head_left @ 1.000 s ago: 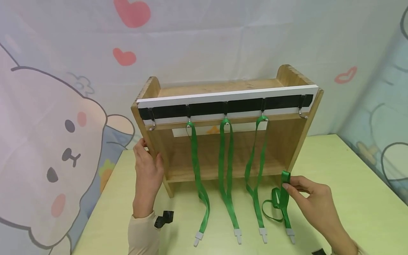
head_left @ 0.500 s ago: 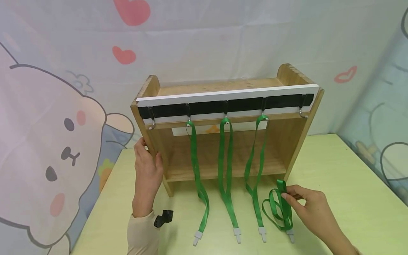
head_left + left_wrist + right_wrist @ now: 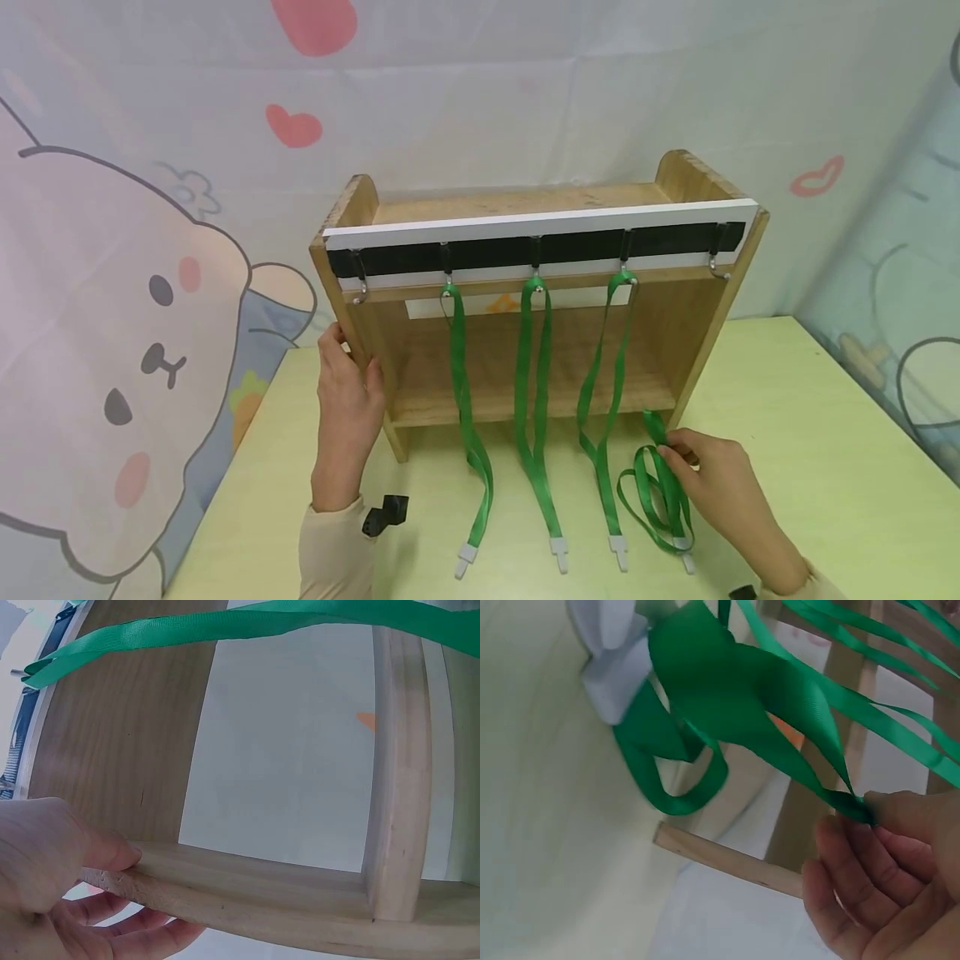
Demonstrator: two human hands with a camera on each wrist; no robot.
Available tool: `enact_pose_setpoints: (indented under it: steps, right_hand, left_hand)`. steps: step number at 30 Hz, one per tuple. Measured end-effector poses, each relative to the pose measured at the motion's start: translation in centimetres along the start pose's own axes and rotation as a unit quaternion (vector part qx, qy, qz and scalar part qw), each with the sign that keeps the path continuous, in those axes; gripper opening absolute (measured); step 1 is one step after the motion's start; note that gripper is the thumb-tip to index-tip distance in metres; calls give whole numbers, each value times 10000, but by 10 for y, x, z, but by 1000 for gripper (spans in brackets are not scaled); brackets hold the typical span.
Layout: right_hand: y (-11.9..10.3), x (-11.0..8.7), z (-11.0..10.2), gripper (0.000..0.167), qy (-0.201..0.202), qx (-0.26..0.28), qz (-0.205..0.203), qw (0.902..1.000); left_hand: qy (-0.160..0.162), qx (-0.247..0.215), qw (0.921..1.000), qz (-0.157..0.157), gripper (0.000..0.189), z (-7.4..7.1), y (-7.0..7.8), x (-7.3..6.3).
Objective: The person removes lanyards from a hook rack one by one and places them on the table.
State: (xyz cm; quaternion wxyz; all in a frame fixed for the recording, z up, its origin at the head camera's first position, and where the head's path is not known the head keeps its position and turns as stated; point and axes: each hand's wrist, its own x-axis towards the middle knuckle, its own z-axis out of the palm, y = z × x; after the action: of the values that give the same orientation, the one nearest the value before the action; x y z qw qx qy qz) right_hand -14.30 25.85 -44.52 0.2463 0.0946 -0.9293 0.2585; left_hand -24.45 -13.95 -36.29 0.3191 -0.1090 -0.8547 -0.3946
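Observation:
My left hand (image 3: 351, 417) grips the left side panel of a small wooden shelf (image 3: 532, 408); in the left wrist view the thumb lies on the inner face and the fingers (image 3: 154, 934) curl behind the edge. My right hand (image 3: 716, 471) pinches a green lanyard (image 3: 654, 492) between thumb and fingers, in front of the shelf's right leg. This lanyard hangs in loose coils, its pale clip (image 3: 688, 562) at the bottom. Three more green lanyards, the left (image 3: 459, 375), middle (image 3: 525, 375) and right (image 3: 619, 375), hang from hooks on the shelf's front.
A white rail with a black strip (image 3: 577, 247) runs across the shelf's top front. Its far-left hook (image 3: 360, 287) and far-right hook (image 3: 717, 267) carry no lanyard. The shelf stands on a pale yellow table (image 3: 832, 433), before a printed cloth backdrop (image 3: 465, 100).
My right hand has lowered, then shifted slightly left with the lanyard, whose strap has dropped into wider coils. The left hand has kept its grip on the shelf.

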Motion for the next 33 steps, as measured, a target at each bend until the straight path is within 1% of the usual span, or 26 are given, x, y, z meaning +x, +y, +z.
enact_pose_setpoints:
  steps: [7,12,16,22,27,33]
  right_hand:
    - [8,-2,10,7,-469,-26,359,9982]
    - [16,-2,17,5,-856,-94,479,9951]
    - [19,-2,21,7,-1043,-189,558,9928]
    - [17,1,26,3,-1462,-14,602,9874]
    - [18,1,26,6,-1511,-105,673,9862]
    - [20,0,26,9,-1646,-195,633,9841]
  left_hand:
    - [-24,-69,10000,45,54,0,2,0]
    - [29,-65,9999,74,53,2,4,1]
    - [6,-65,10000,37,53,2,3,1]
    - [81,-21,10000,48,54,-1,0,0]
    - [49,-46,10000,74,53,1,-2,0]
    - [39,-39,10000,21,53,1,0,-1]
